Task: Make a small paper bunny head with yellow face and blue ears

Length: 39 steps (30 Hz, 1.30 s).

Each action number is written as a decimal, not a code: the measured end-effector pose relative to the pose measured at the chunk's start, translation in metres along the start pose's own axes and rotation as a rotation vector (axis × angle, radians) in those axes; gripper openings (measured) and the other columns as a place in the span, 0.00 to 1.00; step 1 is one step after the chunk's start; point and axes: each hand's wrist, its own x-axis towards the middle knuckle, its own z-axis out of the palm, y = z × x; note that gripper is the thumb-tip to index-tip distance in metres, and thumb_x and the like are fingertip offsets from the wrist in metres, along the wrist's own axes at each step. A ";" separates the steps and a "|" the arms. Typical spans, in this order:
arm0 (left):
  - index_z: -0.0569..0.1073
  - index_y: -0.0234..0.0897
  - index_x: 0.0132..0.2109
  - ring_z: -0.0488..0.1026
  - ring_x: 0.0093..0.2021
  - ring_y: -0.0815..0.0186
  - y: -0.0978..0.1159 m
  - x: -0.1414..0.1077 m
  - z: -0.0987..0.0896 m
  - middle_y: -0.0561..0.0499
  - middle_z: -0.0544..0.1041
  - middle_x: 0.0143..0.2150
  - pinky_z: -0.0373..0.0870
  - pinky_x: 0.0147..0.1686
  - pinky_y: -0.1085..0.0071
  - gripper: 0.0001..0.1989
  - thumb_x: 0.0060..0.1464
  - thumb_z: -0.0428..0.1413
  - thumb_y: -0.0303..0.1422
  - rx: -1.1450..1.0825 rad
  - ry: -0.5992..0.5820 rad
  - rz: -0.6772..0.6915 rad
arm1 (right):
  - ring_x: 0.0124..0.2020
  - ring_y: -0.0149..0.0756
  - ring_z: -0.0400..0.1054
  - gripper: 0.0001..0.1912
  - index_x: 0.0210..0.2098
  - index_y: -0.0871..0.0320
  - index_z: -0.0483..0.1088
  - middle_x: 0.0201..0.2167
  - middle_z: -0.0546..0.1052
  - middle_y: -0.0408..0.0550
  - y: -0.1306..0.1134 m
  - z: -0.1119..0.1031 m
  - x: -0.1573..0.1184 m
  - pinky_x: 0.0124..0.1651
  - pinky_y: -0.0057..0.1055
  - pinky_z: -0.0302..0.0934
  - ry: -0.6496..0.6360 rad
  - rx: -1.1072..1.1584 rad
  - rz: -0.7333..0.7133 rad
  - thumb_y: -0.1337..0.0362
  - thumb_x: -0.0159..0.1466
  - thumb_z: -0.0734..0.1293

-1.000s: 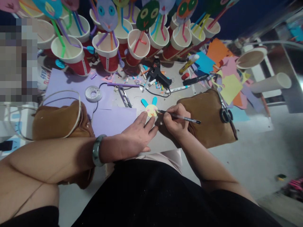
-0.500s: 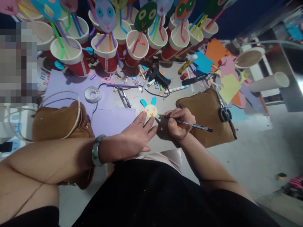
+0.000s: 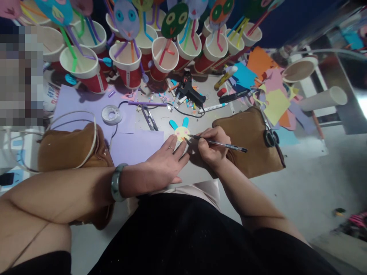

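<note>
A small yellow paper rabbit face (image 3: 182,132) with blue ears, pink cheeks and an orange mouth lies flat on the table (image 3: 166,121). My left hand (image 3: 166,160) rests palm down with fingers stretched out, its fingertips on the lower edge of the face. In my right hand (image 3: 212,147) is a black pen (image 3: 229,145), gripped for writing. The pen's tip is over the right side of the face; whether it touches the paper I cannot tell.
Red-and-white paper cups (image 3: 126,63) with straw-mounted paper faces line the back. A black glue gun (image 3: 190,91), a thread snipper (image 3: 149,117), scissors (image 3: 270,133) and a brown cushion (image 3: 249,149) surround the workspace. Purple paper (image 3: 137,147) lies left, coloured scraps (image 3: 276,101) right.
My right hand has moved slightly left, bringing the pen tip from beside the rabbit face to over its right side. My left hand stays in place.
</note>
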 end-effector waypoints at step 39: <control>0.63 0.26 0.70 0.53 0.75 0.34 0.000 0.001 -0.001 0.25 0.60 0.73 0.39 0.73 0.43 0.46 0.58 0.59 0.57 0.009 -0.015 0.004 | 0.23 0.33 0.72 0.05 0.32 0.53 0.67 0.25 0.79 0.41 -0.010 -0.001 0.008 0.27 0.30 0.65 -0.243 -0.146 0.064 0.61 0.63 0.68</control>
